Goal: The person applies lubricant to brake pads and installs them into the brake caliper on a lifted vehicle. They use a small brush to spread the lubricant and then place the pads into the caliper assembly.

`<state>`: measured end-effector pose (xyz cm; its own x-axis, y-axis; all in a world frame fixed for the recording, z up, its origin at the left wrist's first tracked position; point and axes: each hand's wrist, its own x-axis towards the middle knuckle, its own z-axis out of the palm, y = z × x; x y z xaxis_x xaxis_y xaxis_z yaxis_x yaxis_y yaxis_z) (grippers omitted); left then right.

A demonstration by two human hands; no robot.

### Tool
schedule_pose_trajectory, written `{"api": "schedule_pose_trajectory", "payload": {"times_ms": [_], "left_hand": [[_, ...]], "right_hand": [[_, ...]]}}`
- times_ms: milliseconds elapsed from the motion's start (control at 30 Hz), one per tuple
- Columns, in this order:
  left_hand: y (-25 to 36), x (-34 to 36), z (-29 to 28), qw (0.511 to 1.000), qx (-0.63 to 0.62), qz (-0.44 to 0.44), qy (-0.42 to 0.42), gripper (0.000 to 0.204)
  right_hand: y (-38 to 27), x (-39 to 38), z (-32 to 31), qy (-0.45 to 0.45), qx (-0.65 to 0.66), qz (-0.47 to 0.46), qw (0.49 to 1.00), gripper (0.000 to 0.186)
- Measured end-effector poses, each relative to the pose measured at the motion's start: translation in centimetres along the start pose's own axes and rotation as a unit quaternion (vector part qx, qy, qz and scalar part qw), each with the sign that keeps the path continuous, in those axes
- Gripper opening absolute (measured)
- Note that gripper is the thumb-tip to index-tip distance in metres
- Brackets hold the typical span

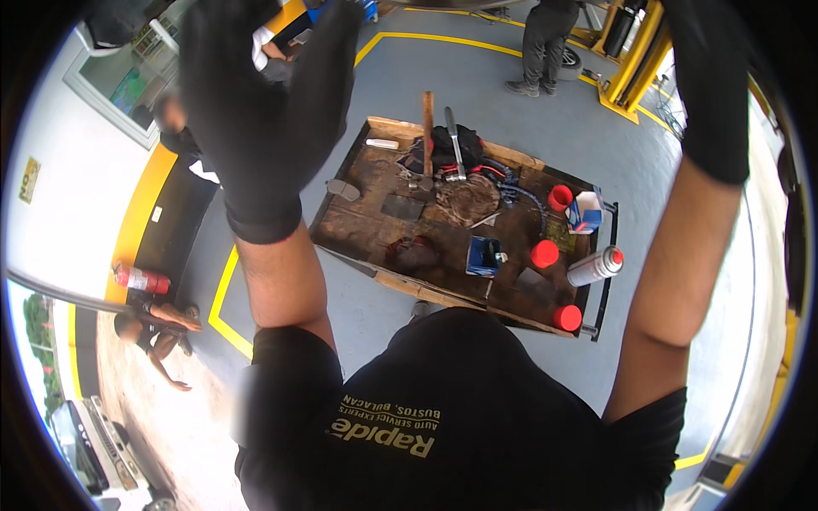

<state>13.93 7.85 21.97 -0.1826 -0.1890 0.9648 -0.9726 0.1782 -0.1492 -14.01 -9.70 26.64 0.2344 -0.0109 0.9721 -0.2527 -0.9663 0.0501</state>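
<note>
Grey workshop floor (460, 64) w/ yellow lines (426, 37). L hand (271, 111), black-gloved, is raised, thumb well apart; fingertips run out of frame, so can't tell if it's gripping anything. R hand (714, 94), also gloved & raised, is cut off by the rim: can't tell its state either. No held item in view. Nearest L hand on the desk (358, 213), approx.: wooden-handled hammer (428, 128), near the far edge, beside a ratchet (457, 149) over a dark cloth (474, 146). Toward R hand's side: blue-white box (588, 204) & spray can (596, 266), both at the desk's R end. Further out: person (545, 51) by a loose wheel (569, 65), yellow lift post (632, 68). Risk, prob.: can sits right by the edge, so a bumped desk could tip it off. Hammer/ratchet handles seem to reach past the far edge; a passing sleeve could snag either.
</note>
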Motion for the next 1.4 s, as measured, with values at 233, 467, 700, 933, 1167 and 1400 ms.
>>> {"api": "schedule_pose_trajectory", "payload": {"times_ms": [233,467,700,933,1167,1400], "left_hand": [[-12.3,-28.2,2.5,0.868,-0.035,-0.428,-0.247,0.032],[-15.0,-44.9,8.7,0.812,0.077,-0.267,-0.513,0.057],[-20.2,-52.4,16.8,0.819,0.06,-0.108,-0.56,0.02],[-17.9,-46.5,15.3,0.799,-0.03,-0.133,-0.586,0.02],[-4.4,-44.7,15.2,0.464,-0.549,-0.569,-0.4,0.02],[8.8,-36.4,15.0,0.398,-0.557,-0.541,-0.489,0.031]], "right_hand": [[-2.0,-29.8,-5.0,-0.155,0.078,0.452,0.875,0.034],[-16.8,-43.8,-2.1,-0.263,0.021,0.524,0.81,0.026],[-15.4,-40.2,2.1,-0.387,0.022,0.468,0.794,0.026],[-17.1,-40.5,2.4,-0.324,0.001,0.502,0.802,0.027],[-17.7,-43.0,0.8,-0.278,-0.006,0.494,0.824,0.022],[-13.6,-43.8,2.6,-0.247,-0.068,0.593,0.763,0.037]]}}
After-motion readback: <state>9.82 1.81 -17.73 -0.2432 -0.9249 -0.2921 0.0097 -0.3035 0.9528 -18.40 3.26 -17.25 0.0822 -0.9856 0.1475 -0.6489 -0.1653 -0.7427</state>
